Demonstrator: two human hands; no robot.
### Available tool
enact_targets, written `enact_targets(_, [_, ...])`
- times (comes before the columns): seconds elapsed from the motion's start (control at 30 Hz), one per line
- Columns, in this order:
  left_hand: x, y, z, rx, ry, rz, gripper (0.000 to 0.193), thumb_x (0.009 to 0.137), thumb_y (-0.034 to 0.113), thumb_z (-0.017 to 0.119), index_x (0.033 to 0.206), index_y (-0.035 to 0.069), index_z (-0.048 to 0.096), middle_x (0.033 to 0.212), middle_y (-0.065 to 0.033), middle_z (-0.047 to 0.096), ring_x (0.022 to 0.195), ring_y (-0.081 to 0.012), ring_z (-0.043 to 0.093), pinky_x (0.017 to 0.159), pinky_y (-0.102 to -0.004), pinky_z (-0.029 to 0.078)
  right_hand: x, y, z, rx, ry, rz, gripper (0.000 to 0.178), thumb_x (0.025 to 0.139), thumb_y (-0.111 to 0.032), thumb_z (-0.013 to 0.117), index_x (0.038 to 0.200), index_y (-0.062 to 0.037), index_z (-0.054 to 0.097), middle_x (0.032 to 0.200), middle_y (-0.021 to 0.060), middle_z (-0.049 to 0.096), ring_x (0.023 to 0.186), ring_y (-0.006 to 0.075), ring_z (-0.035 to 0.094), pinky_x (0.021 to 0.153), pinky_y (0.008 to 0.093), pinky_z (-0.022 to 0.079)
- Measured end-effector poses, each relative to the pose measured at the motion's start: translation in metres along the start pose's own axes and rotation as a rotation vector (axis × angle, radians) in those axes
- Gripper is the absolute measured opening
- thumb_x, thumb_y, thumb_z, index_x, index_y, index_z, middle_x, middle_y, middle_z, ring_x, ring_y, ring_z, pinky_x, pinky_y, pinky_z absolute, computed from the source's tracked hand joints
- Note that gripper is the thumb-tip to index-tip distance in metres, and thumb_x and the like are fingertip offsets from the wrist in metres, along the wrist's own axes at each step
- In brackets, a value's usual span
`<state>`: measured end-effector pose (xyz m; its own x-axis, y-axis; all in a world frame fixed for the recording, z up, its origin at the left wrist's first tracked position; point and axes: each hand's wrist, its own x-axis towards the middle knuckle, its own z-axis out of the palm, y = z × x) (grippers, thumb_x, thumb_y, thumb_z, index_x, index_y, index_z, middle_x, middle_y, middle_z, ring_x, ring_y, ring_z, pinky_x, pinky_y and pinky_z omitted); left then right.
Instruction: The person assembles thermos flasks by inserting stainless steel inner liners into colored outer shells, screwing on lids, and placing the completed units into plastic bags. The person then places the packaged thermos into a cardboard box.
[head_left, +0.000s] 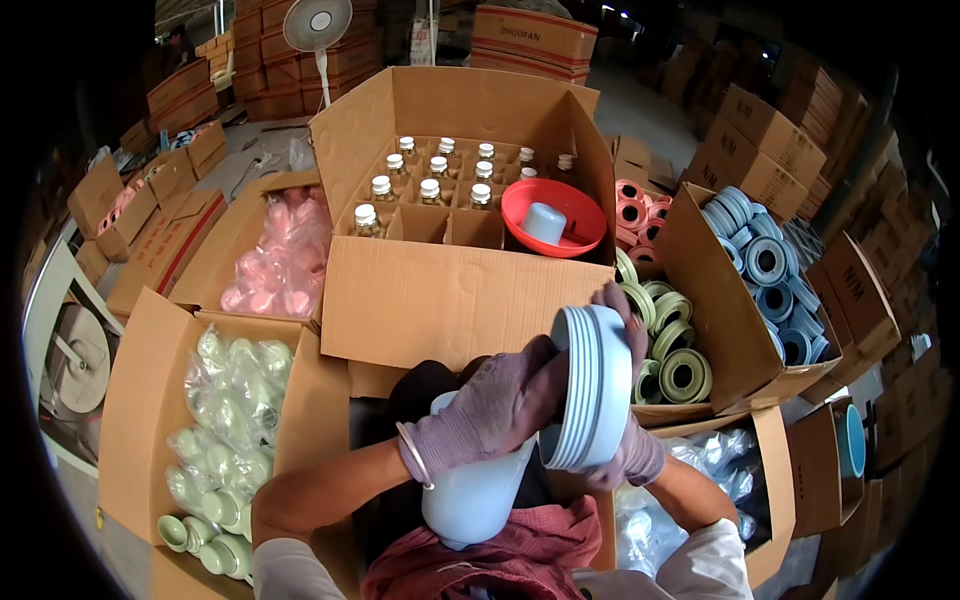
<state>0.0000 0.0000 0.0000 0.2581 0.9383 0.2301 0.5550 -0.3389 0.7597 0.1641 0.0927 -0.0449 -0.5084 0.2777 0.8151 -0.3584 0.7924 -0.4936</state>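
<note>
Both my hands wear grey-purple gloves and meet over my lap. My left hand [495,398] is closed, its fingers pressed to the face of a light blue ridged round plastic part [598,385]. My right hand [640,450] grips the far side and rim of that part, which is tipped up on edge. Under my left wrist, a light blue rounded plastic vessel [472,505] lies tilted on a dark red cloth [545,540] on my lap. The ridged part and my left hand cover its right end, so I cannot tell whether the two pieces touch.
Ahead, a divided carton [465,290] holds capped glass bottles [430,190] and a red bowl [580,215] with a light blue cup in it. Green rings [685,375] and blue rings [768,262] fill cartons at right. Bagged pink [285,255] and green pieces [235,390] stand left.
</note>
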Motion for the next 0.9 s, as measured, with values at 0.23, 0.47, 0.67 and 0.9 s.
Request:
enact_targets(0.23, [-0.010,0.009,-0.011,-1.162,-0.454,-0.220,0.049,0.098,0.036,0.050,0.135,0.005,0.044,0.114,-0.0127,0.060,0.097,-0.0293,0.064,0.077,-0.0390,0.054,0.025,-0.031,-0.015,-0.452,-0.300,-0.614,0.038,0.077,-0.063,0.057,0.113,-0.0539,0.056,0.137,-0.0017,0.040,0.116,0.0385,0.042,0.101,0.0705,0.022])
enact_targets(0.47, [0.000,0.025,-0.023,-0.409,0.124,0.258,0.059,0.087,0.037,0.066,0.131,0.003,0.045,0.109,-0.0205,0.062,0.095,-0.0327,0.067,0.076,-0.0381,0.054,0.045,-0.049,-0.045,-0.134,-0.220,0.058,0.104,0.068,-0.077,0.060,0.150,-0.0302,0.017,0.160,0.0110,0.015,0.135,0.0321,0.034,0.111,0.0649,0.015])
enact_targets(0.67, [-0.005,0.031,0.006,0.578,0.170,0.180,0.071,0.071,0.037,0.074,0.116,-0.011,0.046,0.088,-0.0206,0.060,0.065,-0.0362,0.062,0.057,-0.0411,0.050,0.018,-0.068,-0.009,0.532,0.152,0.595,0.142,0.058,-0.074,0.076,0.154,-0.0110,-0.007,0.158,0.0216,0.012,0.144,0.0321,0.025,0.116,0.0476,0.024])
enact_targets(0.9, [-0.001,0.000,0.013,-0.404,-0.159,0.108,0.050,0.096,0.038,0.053,0.129,0.000,0.045,0.088,-0.0097,0.064,0.070,-0.0161,0.064,0.049,-0.0256,0.048,-0.012,-0.016,-0.005,-0.307,0.107,-0.235,0.101,0.063,-0.067,0.071,0.145,-0.0266,0.027,0.147,0.0288,0.027,0.134,0.0491,0.028,0.106,0.0623,0.024])
